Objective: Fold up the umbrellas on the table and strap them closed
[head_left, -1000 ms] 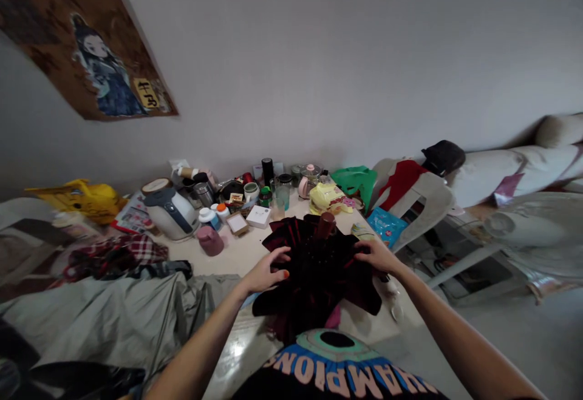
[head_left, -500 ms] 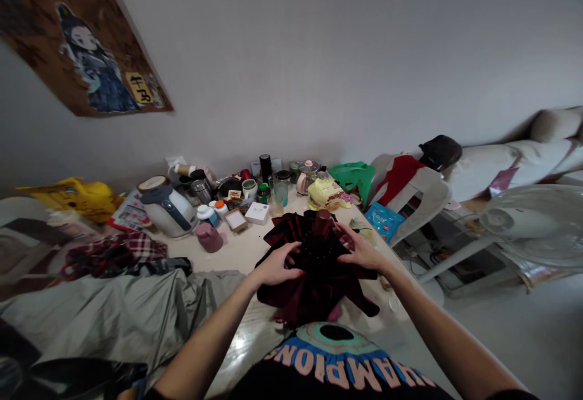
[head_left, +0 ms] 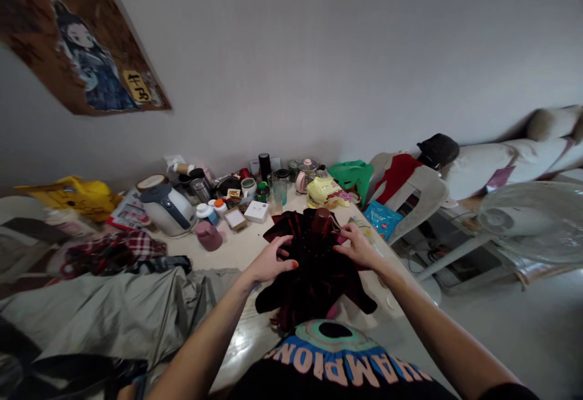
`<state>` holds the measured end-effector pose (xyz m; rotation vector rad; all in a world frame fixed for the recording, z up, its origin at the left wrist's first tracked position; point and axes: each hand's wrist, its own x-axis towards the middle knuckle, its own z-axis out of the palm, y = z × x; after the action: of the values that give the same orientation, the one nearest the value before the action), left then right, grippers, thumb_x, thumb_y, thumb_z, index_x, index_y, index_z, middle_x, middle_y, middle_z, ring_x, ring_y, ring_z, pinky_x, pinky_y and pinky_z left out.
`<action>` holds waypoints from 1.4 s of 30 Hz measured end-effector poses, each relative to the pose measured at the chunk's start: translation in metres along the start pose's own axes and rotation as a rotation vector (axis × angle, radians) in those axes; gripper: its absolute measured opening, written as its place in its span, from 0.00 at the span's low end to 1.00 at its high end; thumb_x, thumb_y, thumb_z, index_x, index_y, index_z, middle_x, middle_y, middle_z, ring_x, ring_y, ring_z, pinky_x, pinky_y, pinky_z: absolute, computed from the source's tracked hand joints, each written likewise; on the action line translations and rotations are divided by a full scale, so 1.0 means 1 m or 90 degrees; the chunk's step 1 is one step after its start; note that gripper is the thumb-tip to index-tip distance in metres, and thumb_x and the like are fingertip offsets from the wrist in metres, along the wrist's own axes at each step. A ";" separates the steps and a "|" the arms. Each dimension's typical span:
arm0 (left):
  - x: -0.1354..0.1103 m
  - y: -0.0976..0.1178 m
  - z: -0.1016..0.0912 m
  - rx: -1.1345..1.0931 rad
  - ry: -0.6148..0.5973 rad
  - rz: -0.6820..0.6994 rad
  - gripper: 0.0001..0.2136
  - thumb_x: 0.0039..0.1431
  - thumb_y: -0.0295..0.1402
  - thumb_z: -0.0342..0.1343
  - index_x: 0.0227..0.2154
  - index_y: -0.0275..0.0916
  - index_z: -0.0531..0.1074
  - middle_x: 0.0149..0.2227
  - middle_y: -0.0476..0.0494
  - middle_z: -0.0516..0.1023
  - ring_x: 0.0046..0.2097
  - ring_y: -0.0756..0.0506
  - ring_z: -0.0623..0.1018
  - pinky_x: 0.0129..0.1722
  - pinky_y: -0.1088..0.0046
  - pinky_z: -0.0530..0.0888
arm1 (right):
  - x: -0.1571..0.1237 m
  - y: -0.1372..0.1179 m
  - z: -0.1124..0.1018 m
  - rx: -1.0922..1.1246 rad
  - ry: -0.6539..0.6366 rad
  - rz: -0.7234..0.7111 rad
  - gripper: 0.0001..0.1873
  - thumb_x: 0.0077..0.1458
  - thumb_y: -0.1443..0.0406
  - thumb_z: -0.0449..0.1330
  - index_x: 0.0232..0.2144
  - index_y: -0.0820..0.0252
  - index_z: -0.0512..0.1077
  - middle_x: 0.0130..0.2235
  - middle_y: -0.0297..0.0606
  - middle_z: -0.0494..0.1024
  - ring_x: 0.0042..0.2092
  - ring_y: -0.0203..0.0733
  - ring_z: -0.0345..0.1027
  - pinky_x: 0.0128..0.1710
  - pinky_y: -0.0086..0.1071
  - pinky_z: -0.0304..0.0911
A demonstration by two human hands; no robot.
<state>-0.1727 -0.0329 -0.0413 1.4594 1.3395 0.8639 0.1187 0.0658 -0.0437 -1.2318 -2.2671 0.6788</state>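
A dark maroon folding umbrella [head_left: 310, 281] stands in front of me on the table, its brown handle [head_left: 321, 221] pointing up and its loose fabric panels spread out around it. Small pale dots, perhaps rib tips, ring the base of the handle. On the umbrella's left side rests my left hand [head_left: 272, 260], thumb and fingers apart against the fabric. My right hand [head_left: 359, 249] is at the other side, near the handle, with its thumb and fingers also parted and touching the panels. Some fingertips blend into the dark cloth.
The pale table [head_left: 237, 251] holds a pink cup [head_left: 209, 236], an electric kettle [head_left: 168, 209], a white box [head_left: 257, 212], bottles and a yellow packet [head_left: 324, 191]. Grey cloth [head_left: 113, 309] lies left. A chair [head_left: 421, 196] and a fan [head_left: 510, 221] stand right.
Both hands have shifted slightly around the umbrella, and my left fingers have spread a little. The panels nearest me hang somewhat differently; the handle stays upright.
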 end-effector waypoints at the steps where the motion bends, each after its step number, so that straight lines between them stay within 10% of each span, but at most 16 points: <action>1: 0.008 0.000 0.002 0.008 -0.002 0.000 0.36 0.44 0.37 0.66 0.58 0.38 0.63 0.54 0.34 0.67 0.41 0.46 0.73 0.38 0.69 0.73 | 0.003 -0.002 0.002 -0.020 -0.010 0.009 0.18 0.49 0.62 0.62 0.42 0.65 0.77 0.41 0.47 0.73 0.43 0.48 0.68 0.47 0.42 0.64; 11: 0.038 -0.010 0.038 0.078 -0.044 0.045 0.32 0.50 0.26 0.56 0.60 0.30 0.60 0.43 0.37 0.75 0.37 0.48 0.75 0.41 0.69 0.74 | 0.012 -0.037 0.019 0.055 -0.117 -0.093 0.30 0.41 0.65 0.67 0.50 0.63 0.71 0.40 0.40 0.75 0.37 0.42 0.68 0.38 0.34 0.66; 16: 0.032 -0.002 0.038 0.105 -0.076 0.102 0.28 0.51 0.24 0.53 0.58 0.30 0.62 0.42 0.38 0.74 0.36 0.49 0.75 0.41 0.69 0.74 | 0.018 -0.046 0.036 0.060 -0.025 -0.061 0.12 0.48 0.66 0.63 0.37 0.63 0.74 0.40 0.44 0.78 0.41 0.46 0.71 0.45 0.38 0.65; 23: 0.019 -0.006 -0.009 0.205 0.297 0.113 0.22 0.50 0.31 0.61 0.49 0.37 0.70 0.40 0.44 0.68 0.32 0.50 0.71 0.35 0.70 0.73 | 0.020 -0.042 0.033 0.042 -0.021 -0.035 0.05 0.49 0.64 0.62 0.30 0.60 0.74 0.34 0.41 0.79 0.36 0.45 0.72 0.41 0.37 0.66; 33: 0.049 -0.012 0.035 0.136 0.113 0.130 0.19 0.52 0.21 0.53 0.48 0.36 0.71 0.40 0.42 0.74 0.41 0.46 0.75 0.47 0.65 0.72 | 0.024 -0.048 0.035 0.054 -0.061 -0.043 0.13 0.46 0.63 0.64 0.36 0.62 0.75 0.33 0.39 0.78 0.34 0.42 0.71 0.36 0.33 0.65; 42: 0.062 -0.020 0.040 -0.021 0.057 0.159 0.34 0.52 0.19 0.49 0.62 0.37 0.49 0.36 0.47 0.71 0.37 0.49 0.75 0.44 0.67 0.73 | 0.038 -0.041 0.041 0.099 -0.071 -0.041 0.15 0.43 0.63 0.67 0.37 0.59 0.76 0.34 0.36 0.80 0.37 0.43 0.74 0.40 0.33 0.67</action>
<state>-0.1317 0.0206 -0.0785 1.6018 1.2169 1.1180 0.0494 0.0710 -0.0437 -1.0678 -2.2837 0.9022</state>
